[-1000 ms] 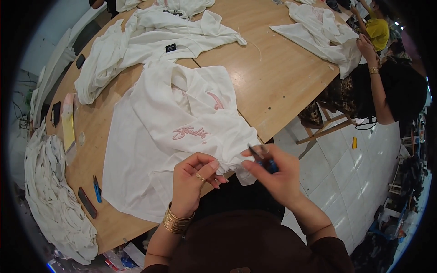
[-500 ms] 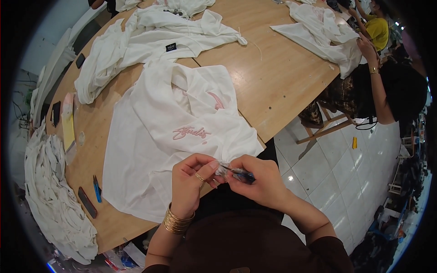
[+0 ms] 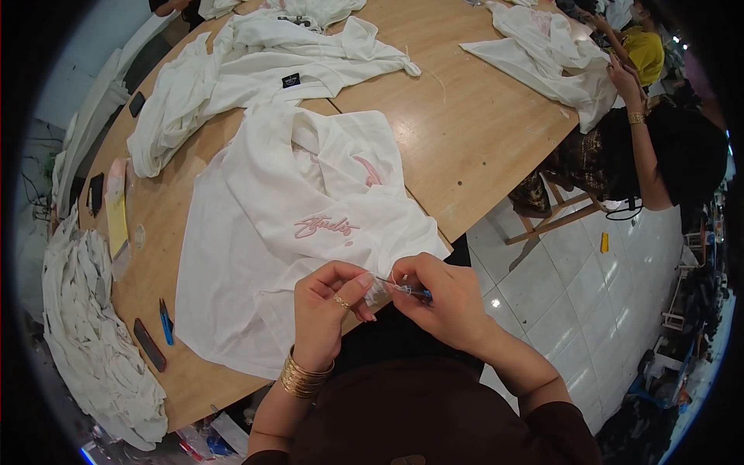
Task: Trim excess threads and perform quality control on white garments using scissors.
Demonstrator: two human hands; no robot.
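A white collared garment (image 3: pixel 263 256) with pink embroidery is spread over the table's near edge. My left hand (image 3: pixel 329 306), with a ring and gold bangles, pinches a gathered edge of its cloth between thumb and fingers. Close beside it, my right hand (image 3: pixel 446 302) is closed on a slim blue-handled tool (image 3: pixel 415 291) with a thin metal tip. The tip points left at the cloth by my left fingertips. My right fingers partly cover the tool, so its exact kind cannot be made out.
Blue thread snips (image 3: pixel 166 322) and a dark red-edged object (image 3: pixel 149 345) lie on the wooden table (image 3: pixel 442 163). White garments (image 3: pixel 256 58) are heaped beyond, with another pile (image 3: pixel 101 341) at left. At right, a seated co-worker (image 3: pixel 659 155) handles white cloth (image 3: pixel 550 62).
My right hand has turned and its fingers have shifted on the tool, so more of the thin tip and less of the handle shows. My left hand stays nearly in place.
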